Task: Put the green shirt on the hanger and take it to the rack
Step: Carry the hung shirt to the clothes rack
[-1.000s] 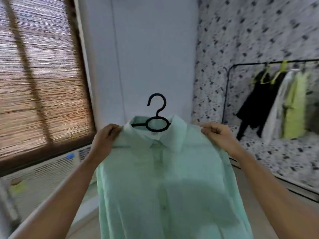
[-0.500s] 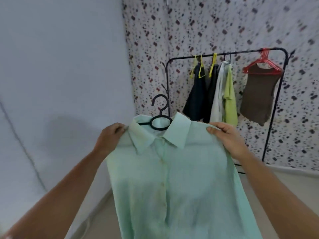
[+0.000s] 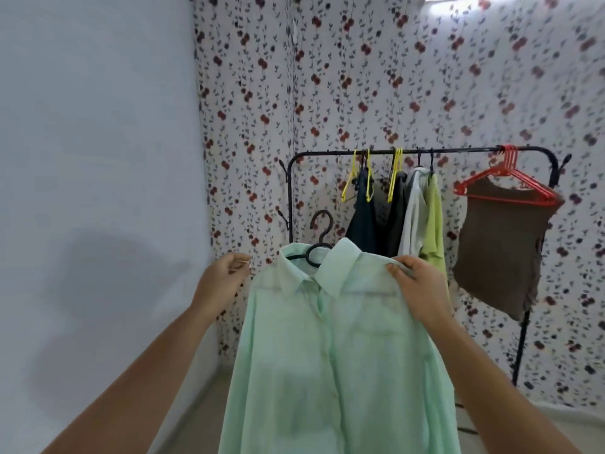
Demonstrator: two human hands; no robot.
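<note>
Floral wall [image 3: 327, 77]: one rack [image 3: 327, 153], one shirt [image 3: 327, 355]

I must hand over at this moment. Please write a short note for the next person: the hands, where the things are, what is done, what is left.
Right hand: grips the green shirt at one shoulder.
Left hand: at the edge of the other shoulder; whether it grips cannot be told.
Things: the shirt hangs on the black hanger, hook free, held up in front of the rack.
Done: shirt is on the hanger.
Left: hook the hanger on the rail; the bare stretch at its left end looks easiest.
</note>
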